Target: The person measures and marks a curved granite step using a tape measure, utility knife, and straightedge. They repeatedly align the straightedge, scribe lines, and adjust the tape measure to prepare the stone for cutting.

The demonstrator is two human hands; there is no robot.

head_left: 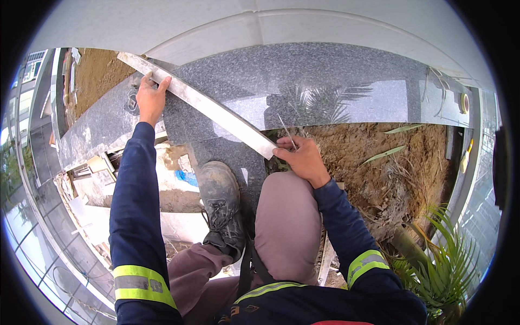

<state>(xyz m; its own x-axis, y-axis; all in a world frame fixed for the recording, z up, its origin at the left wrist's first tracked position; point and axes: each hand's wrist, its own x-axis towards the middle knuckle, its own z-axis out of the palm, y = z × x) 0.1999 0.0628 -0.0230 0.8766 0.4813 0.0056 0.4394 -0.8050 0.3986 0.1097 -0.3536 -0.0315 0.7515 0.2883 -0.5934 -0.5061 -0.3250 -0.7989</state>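
A long pale straight bar point(208, 110) lies diagonally across the speckled grey granite slab point(219, 73). My left hand point(151, 100) grips the bar near its upper end, with thumb on top and fingers along the far edge. My right hand point(301, 160) is closed on the lower end, thumb pressed against it, and also has a thin pointed stick point(285, 125) between its fingers, sticking up toward the slab. A dark object point(131, 102), too unclear to name, sits on the granite just left of my left hand.
My booted foot point(219, 200) rests on granite beside my raised knee. Bare soil point(368, 173) with a palm point(439, 260) is at right, rubble point(97, 179) at lower left, a pale wall point(325, 21) along the top. A tape roll point(463, 103) lies at far right.
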